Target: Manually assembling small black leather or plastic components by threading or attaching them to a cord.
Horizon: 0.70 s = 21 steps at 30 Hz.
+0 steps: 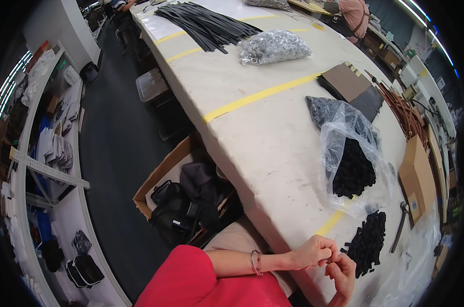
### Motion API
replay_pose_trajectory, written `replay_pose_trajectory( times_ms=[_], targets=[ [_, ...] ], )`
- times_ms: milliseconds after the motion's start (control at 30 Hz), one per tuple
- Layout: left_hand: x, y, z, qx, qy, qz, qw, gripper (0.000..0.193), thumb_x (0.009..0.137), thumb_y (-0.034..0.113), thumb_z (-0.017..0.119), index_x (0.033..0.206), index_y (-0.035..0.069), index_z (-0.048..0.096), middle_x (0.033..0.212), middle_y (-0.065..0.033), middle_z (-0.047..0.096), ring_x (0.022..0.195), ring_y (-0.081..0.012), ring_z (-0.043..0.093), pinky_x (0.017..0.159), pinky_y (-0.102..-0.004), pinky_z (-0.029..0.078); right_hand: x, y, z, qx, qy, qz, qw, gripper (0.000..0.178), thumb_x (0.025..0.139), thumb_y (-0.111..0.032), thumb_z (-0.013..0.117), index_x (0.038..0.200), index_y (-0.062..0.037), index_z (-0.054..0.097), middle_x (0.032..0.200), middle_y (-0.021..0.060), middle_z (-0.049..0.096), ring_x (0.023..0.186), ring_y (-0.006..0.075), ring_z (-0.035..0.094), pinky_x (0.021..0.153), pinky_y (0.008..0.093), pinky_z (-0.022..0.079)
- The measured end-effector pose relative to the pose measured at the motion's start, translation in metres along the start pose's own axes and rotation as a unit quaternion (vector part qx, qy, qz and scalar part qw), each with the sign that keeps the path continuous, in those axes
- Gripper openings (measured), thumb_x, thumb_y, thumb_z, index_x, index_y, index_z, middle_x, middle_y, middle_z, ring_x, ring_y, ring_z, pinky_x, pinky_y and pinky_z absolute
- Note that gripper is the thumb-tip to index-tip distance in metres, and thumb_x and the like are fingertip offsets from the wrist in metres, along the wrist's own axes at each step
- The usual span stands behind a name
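Note:
My left hand [315, 253], with a bracelet on its wrist, is closed in a pinch over the near edge of the table. Fingertip to fingertip with it, my right hand [343, 271] is bent and pinched too. Something small may sit between the fingertips, but it is too small to name. Just right of the hands lies a loose pile of small black pieces [369, 240]. Beyond that pile, a see-through plastic bag [330, 153] lies with its mouth toward me, and more black pieces [353, 171] fill it.
A hammer-like tool [398, 227] and a cardboard box [417, 176] are at the right. Farther up the table [262, 138] lie brown and black sheets [352, 87], a bag of metal rings [274, 47] and black straps [206, 23]. An open carton [152, 179] stands below, left.

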State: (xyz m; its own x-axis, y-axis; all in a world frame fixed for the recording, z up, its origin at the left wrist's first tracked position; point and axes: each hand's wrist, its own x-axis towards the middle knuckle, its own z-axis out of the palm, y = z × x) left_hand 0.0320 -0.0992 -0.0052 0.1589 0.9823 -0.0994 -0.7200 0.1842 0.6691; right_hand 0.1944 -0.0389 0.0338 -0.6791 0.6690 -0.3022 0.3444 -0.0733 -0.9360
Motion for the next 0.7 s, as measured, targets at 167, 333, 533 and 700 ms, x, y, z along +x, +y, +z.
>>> replay_pose_trajectory(
  times_ms=[167, 333, 533, 700],
  targets=[
    [0.000, 0.003, 0.004, -0.037, -0.007, -0.047, 0.998, 0.016, 0.074, 0.004, 0.038, 0.074, 0.004, 0.054, 0.050, -0.0015, 0.045, 0.029, -0.0031, 0.031, 0.026, -0.0176, 0.023, -0.004, -0.001, -0.004, 0.018, -0.015, 0.014, 1.000, 0.009, 0.077, -0.004, 0.053, 0.083, 0.0023, 0.053, 0.067, 0.0076, 0.056, 0.051, 0.0078, 0.050, 0.042, 0.0177, 0.037],
    [0.002, 0.007, 0.004, -0.028, -0.011, -0.072, 0.997, 0.016, 0.074, 0.004, 0.038, 0.074, 0.004, 0.054, 0.049, -0.0013, 0.044, 0.028, -0.0033, 0.029, 0.025, -0.0177, 0.023, -0.005, -0.005, -0.003, 0.063, -0.034, 0.046, 0.996, 0.009, 0.077, -0.004, 0.052, 0.084, 0.0028, 0.054, 0.065, 0.0066, 0.056, 0.050, 0.0081, 0.050, 0.041, 0.0177, 0.036],
    [0.019, -0.016, -0.008, 0.112, 0.057, 0.046, 0.991, 0.016, 0.075, 0.003, 0.039, 0.078, 0.002, 0.054, 0.051, -0.0022, 0.047, 0.035, -0.0066, 0.038, 0.031, -0.0222, 0.029, 0.001, -0.004, 0.017, -0.144, 0.119, -0.051, 0.981, 0.004, 0.077, 0.002, 0.052, 0.079, 0.0025, 0.056, 0.052, -0.0016, 0.047, 0.044, 0.0019, 0.038, 0.040, 0.0179, 0.029],
    [0.028, -0.011, 0.003, 0.343, 0.155, 0.351, 0.857, 0.013, 0.073, -0.003, 0.045, 0.082, 0.001, 0.054, 0.056, -0.0084, 0.050, 0.045, -0.0150, 0.050, 0.042, -0.0289, 0.039, 0.012, -0.005, 0.030, -0.199, 0.248, -0.113, 0.941, 0.004, 0.077, 0.000, 0.054, 0.080, 0.0021, 0.055, 0.052, 0.0036, 0.048, 0.047, 0.0048, 0.039, 0.042, 0.0218, 0.030]
  ],
)
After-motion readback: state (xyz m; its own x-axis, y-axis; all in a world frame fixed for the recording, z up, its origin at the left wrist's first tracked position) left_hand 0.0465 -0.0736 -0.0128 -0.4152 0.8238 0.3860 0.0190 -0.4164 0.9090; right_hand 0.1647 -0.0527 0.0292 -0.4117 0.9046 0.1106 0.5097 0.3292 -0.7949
